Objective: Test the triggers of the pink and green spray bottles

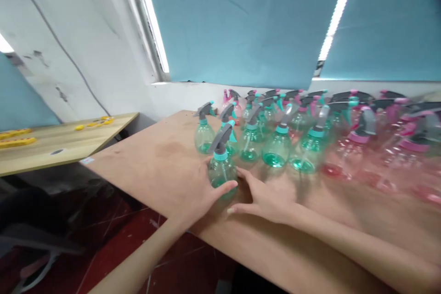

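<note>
While my left hand (201, 195) curved around the near green spray bottle (219, 172), thumb laid across its front and fingers round its outer side, my right hand (270, 198) stood spread at the opposite side, its fingertips close to the plastic and its thumb well off it. The picture was smeared there, so I couldn't tell whether those right fingertips touched. The bottle was nearly upright at the left part of the group, nearer me than the front row of green bottles (276, 147), over the wooden table (151, 161).

As for progress, I judged most of it done: the green bottles stood side by side, the pink bottles (353, 158) carried on to the right, and more were packed behind toward the wall (179, 98) (every top I could make out wore its trigger head). The one at my hands had its grey and turquoise head (221, 138) on as well, so fitting that part looked finished. What seemed left was its placing, since it alone stood forward of the row, with my left hand around it.
</note>
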`<move>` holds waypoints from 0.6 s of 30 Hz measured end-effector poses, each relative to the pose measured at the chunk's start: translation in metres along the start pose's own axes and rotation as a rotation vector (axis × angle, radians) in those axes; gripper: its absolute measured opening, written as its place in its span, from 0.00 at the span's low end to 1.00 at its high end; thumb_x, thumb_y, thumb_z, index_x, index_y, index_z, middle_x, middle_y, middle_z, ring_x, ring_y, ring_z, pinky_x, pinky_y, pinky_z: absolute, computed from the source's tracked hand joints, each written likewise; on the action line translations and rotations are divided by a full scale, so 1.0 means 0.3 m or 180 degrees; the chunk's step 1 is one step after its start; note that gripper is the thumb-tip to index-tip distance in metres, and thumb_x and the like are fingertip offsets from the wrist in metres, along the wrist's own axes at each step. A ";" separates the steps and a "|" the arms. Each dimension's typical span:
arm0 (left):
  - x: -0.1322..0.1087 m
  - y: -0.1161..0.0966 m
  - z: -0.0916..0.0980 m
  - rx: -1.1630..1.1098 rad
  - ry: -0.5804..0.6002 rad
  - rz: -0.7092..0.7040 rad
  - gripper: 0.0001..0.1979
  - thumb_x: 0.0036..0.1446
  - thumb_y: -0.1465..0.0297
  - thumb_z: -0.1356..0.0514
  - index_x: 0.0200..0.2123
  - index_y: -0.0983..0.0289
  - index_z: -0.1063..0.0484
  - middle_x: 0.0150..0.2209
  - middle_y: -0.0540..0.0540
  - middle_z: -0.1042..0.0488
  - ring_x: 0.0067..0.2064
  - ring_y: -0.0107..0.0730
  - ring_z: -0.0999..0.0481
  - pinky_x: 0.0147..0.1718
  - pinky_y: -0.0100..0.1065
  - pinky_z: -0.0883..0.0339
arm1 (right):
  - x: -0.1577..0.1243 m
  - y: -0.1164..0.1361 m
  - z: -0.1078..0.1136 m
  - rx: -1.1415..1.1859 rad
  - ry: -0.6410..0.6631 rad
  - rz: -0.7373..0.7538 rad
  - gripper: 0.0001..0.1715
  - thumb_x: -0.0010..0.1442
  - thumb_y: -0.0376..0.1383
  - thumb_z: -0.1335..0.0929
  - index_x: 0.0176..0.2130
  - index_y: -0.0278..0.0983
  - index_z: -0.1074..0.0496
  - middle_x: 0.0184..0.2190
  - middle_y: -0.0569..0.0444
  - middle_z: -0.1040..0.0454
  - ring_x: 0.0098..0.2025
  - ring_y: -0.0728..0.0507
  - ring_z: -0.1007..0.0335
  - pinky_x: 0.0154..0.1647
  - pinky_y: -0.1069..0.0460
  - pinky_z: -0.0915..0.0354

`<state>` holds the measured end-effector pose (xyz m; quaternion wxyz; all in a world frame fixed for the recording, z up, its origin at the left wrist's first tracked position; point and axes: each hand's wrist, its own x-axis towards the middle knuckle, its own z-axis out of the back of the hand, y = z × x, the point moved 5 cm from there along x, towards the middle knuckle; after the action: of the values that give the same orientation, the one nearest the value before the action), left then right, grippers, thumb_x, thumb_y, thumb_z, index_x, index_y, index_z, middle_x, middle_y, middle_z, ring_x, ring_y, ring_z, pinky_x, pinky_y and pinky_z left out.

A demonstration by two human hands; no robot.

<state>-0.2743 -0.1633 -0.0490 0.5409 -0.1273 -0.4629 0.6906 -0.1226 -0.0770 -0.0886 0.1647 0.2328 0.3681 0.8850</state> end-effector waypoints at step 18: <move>0.060 -0.548 -0.616 -0.0625 0.2022 -0.1004 0.30 0.55 0.54 0.36 0.56 0.58 0.39 0.56 0.61 0.31 0.56 0.51 0.30 0.53 0.51 0.34 | -0.515 -0.101 0.478 -0.0495 -0.1096 -0.0256 0.50 0.50 0.49 0.23 0.64 0.46 0.44 0.60 0.48 0.33 0.61 0.31 0.36 0.59 0.38 0.35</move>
<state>-0.0526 -0.0572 -0.0150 0.7427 -0.3137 -0.3499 0.4770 0.0869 -0.0456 -0.0666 0.2779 0.3525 0.2740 0.8506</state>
